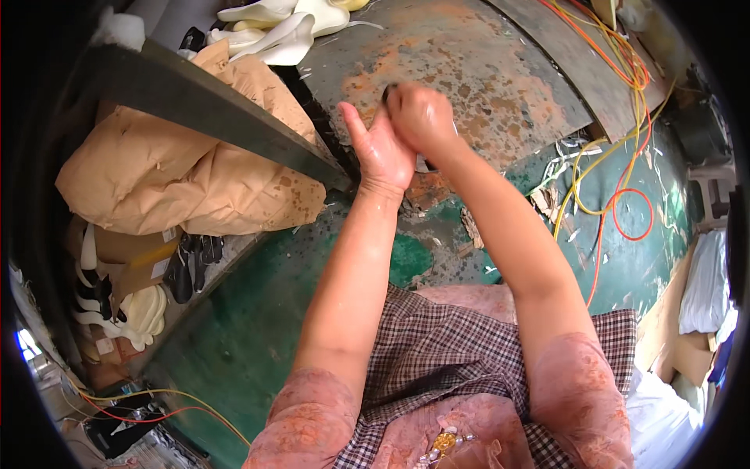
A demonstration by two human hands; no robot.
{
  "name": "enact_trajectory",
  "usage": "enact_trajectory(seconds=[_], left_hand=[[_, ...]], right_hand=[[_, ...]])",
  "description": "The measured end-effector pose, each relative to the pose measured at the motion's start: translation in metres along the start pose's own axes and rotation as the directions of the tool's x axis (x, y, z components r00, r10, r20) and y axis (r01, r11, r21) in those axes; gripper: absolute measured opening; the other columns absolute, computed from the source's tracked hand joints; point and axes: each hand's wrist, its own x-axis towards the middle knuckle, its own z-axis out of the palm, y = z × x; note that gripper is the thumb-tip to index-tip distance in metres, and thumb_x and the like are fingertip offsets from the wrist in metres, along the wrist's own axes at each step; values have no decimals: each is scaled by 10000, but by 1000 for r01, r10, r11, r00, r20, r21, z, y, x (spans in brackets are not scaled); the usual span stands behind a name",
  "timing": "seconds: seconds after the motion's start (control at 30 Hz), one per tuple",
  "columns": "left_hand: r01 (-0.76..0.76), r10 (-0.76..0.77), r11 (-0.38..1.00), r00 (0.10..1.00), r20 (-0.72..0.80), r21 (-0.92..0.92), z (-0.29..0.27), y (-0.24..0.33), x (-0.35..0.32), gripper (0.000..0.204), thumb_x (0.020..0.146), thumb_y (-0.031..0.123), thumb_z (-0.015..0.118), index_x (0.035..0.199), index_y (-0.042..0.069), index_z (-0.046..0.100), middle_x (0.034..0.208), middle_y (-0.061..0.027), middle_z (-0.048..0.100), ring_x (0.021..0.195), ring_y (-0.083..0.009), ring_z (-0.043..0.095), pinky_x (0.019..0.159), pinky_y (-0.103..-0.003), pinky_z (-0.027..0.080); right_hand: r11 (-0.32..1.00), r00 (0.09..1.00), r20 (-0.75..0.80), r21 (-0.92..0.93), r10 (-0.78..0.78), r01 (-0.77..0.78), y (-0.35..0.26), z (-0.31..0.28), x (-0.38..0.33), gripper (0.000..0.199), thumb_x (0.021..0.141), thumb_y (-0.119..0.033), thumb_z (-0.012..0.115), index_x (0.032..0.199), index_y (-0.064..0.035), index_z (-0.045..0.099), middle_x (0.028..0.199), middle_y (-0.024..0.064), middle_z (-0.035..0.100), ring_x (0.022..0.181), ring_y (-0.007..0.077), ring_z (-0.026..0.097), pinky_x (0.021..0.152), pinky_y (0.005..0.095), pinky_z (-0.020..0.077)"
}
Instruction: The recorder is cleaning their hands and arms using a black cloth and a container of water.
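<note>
As L hand meets R grip — blk bit juts upper-left.

I note one small black object, partly concealed in my right grip; exposed end sits beside the curled fingers, full shape and material unverifiable.

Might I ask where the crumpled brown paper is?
In the head view, the paper lies left of the left hand, partly behind the dark slanted beam.

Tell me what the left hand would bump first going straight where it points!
Probably the right hand, which overlaps the left hand at its fingers; exact depth is unclear.
</note>
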Motion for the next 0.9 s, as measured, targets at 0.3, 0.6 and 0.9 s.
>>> enact_trajectory(seconds=[0.3, 0.6, 0.9], left_hand=[[8, -7, 1000, 998, -63, 7, -5, 5, -8, 1150, 691, 888, 340, 1471, 73, 119, 1423, -127, 368, 1322, -268, 311, 1117, -414, 170], [32, -1, 988, 981, 196, -153, -10, 33, -16, 1168, 688, 841, 424, 1420, -48, 227, 1480, -248, 238, 1378, -397, 212, 1105, -523, 222], [215, -214, 975, 976, 34, -56, -16, 15, -9, 888, 818, 756, 344, 1339, 41, 414, 1351, -193, 432, 1263, -365, 389, 1029, -503, 329]], right_hand=[[995, 991, 92, -15, 96, -95, -2, 9, -10, 334, 857, -321, 487, 797, -50, 674, 742, 219, 652, 715, 381, 653, 676, 490, 523], [905, 887, 441, 309, 137, -293, 82, -83, 70, 271, 740, -155, 668, 963, -3, 687, 764, 52, 649, 681, 130, 591, 632, 291, 481], [871, 851, 486, 485, -198, -74, 14, -136, 38, 388, 836, -238, 663, 1137, 3, 618, 982, 70, 670, 895, 121, 604, 808, 277, 496]])
